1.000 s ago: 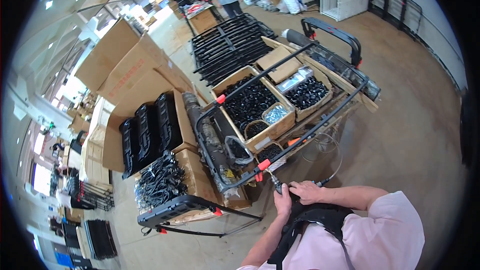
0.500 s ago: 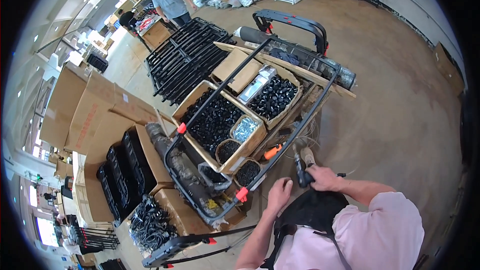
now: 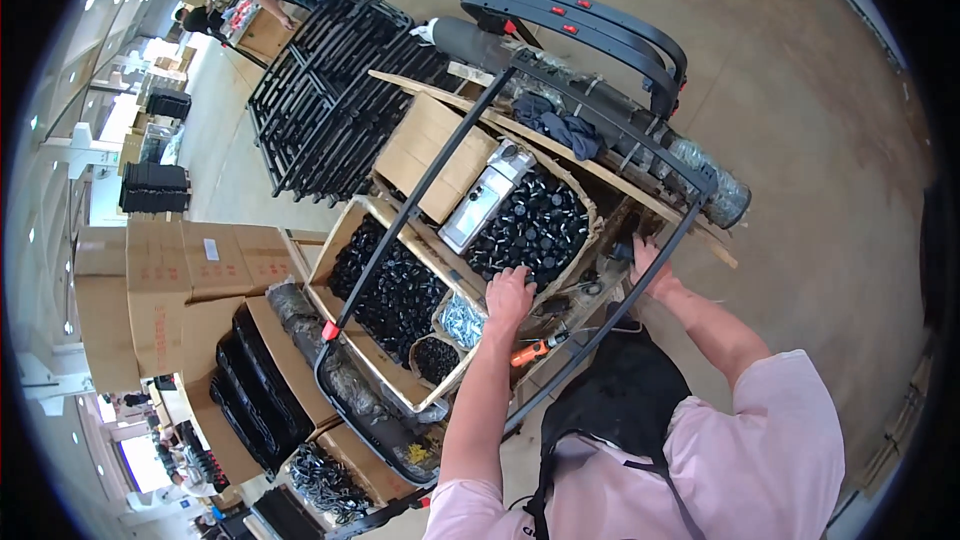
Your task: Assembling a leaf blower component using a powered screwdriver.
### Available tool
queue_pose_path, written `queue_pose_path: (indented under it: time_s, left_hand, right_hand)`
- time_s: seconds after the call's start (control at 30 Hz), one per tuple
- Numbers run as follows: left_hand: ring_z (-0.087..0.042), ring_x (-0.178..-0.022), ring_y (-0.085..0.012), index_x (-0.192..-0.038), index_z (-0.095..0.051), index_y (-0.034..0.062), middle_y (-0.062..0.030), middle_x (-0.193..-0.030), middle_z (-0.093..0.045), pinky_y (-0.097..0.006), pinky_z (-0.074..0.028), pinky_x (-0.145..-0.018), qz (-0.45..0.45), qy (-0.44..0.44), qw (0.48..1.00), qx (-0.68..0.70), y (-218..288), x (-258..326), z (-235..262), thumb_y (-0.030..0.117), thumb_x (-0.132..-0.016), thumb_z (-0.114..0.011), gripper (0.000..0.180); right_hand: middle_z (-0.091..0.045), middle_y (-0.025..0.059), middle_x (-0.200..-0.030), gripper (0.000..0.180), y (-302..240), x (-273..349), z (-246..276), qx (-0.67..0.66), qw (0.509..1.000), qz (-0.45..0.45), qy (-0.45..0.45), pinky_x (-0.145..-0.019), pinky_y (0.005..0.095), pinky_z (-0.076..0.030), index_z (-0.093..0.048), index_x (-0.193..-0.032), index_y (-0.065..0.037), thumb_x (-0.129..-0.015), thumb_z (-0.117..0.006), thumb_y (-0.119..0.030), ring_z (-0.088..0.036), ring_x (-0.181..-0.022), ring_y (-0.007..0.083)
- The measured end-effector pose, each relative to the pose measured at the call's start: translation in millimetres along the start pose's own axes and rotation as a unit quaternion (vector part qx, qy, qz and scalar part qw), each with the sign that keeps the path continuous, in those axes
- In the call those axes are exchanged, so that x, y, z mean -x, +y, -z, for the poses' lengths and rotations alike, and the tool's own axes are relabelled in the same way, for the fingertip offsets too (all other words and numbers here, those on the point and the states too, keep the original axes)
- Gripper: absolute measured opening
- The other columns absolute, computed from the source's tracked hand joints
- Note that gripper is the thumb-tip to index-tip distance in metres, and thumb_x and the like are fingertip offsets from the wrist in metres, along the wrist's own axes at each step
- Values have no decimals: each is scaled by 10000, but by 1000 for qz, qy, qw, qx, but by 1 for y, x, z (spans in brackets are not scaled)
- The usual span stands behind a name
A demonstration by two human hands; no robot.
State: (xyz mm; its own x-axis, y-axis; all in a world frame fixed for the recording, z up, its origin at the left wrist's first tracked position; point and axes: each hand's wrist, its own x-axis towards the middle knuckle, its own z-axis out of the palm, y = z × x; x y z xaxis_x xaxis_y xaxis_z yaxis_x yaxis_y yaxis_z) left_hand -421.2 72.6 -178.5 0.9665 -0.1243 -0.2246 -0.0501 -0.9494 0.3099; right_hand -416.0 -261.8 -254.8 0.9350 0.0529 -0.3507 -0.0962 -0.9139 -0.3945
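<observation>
Cardboard box (image 3: pixel 560 202) rim under left hand (image 3: pixel 508 292), grip loose and open, right hand (image 3: pixel 648 265) on wooden board (image 3: pixel 640 202), grip unclear

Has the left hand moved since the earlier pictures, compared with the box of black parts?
Yes. The left hand has moved forward, from near the body onto the edge of the box of black parts.

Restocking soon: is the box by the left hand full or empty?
Full: the box by the left hand is heaped to its rim with small black parts.

a warehouse floor — stacked cardboard boxes (image 3: pixel 170 270), black metal racks (image 3: pixel 330 110).
</observation>
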Motion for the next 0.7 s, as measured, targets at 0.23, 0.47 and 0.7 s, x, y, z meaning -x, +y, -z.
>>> queue_pose_path:
  time_s: [0.23, 0.47, 0.7]
  left_hand:
    - [-718, -1001, -397, -1105, -613, 19, -201, -1041, -719, -492, -573, -883, 132, -72, 989, -2, 8, -31, -37, 329, -852, -842, 461]
    - [-701, -1028, -407, -1184, -659, 121, -207, -1084, -694, -518, -568, -887, 44, -138, 989, 32, -6, -25, -25, 257, -894, -785, 344]
    - [-700, -1029, -410, -1214, -645, 73, -216, -1092, -706, -507, -568, -876, 8, -166, 981, 102, -16, -20, -1, 226, -947, -715, 316]
  right_hand:
    - [-513, 352, -1406, 610, -2, -26, 3, -6, 1000, -11, -28, -1099, 522, -493, -485, -1431, 67, -872, -670, -94, -564, -1282, 513]
    - [-660, 279, -1233, 395, -1, 34, 87, 98, 946, 130, -279, -969, 497, -552, -663, -1202, 14, -880, -669, -216, -665, -1157, 420]
    - [-688, 195, -881, 193, -106, 11, 193, -139, 913, 315, -219, -744, 524, -553, -703, -930, -29, -909, -664, -217, -682, -855, 414]
